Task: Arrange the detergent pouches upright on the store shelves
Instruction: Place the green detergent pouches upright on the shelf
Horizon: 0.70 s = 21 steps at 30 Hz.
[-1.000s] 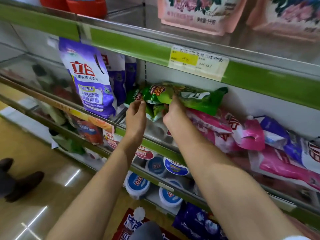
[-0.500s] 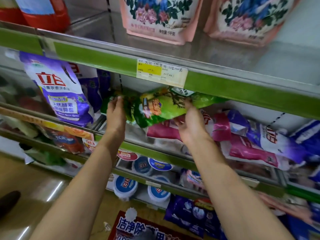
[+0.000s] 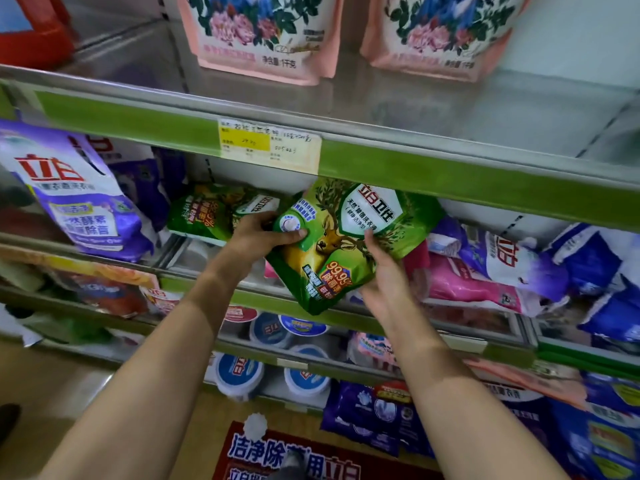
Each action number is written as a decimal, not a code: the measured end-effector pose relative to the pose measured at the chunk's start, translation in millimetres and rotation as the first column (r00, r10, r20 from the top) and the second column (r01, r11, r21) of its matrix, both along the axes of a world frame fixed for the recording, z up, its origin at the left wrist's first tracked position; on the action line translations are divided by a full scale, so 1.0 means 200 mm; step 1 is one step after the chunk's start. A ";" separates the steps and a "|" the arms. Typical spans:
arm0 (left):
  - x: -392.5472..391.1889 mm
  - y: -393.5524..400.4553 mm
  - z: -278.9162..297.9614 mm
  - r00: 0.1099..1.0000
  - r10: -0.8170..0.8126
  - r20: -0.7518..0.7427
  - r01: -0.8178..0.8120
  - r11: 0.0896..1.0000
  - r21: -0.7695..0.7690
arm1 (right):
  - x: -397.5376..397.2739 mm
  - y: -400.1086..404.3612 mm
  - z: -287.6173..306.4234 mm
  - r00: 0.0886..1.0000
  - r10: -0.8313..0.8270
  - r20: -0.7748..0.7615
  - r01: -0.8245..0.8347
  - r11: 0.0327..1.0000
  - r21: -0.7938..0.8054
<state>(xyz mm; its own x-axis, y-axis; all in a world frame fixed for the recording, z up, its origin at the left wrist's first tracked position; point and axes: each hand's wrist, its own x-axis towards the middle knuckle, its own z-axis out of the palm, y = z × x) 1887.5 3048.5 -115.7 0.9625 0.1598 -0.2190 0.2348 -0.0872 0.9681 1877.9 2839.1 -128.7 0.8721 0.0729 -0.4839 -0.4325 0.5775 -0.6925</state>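
From the head camera, a person holds a green pouch [image 3: 349,244] with a deer on it in front of the middle shelf [image 3: 273,299], tipped so its top leans to the right under the green shelf strip. The left hand [image 3: 263,237] grips the pouch's left side, fingers curled round it and the thumb lying just below the white cap [image 3: 288,225]. The right hand [image 3: 381,275] holds the lower right edge, with its fingers tucked behind and the thumb on the front. Another green pouch [image 3: 214,213] lies on its side on the shelf just behind the left hand. A purple pouch [image 3: 79,202] stands to the left. Pink pouches [image 3: 471,285] lie flat to the right.
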 end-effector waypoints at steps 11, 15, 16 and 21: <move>-0.35 -0.08 0.01 0.961 -0.270 -0.060 0.276 0.952 0.131 | -0.26 -0.24 0.02 0.998 0.048 0.052 -0.048 0.999 0.000; -0.56 -0.29 -0.05 0.940 -0.298 -0.166 0.307 0.951 0.027 | -0.47 -0.38 -0.04 0.998 0.059 0.003 -0.060 0.998 0.015; -0.63 -0.36 -0.06 0.935 -0.293 -0.200 0.302 0.953 0.013 | -0.53 -0.44 -0.05 0.998 0.068 -0.011 -0.068 0.998 0.000; -0.94 -0.67 -0.07 0.935 -0.259 -0.242 0.231 0.963 -0.141 | -0.80 -0.72 -0.04 0.992 0.113 -0.052 -0.118 0.989 -0.094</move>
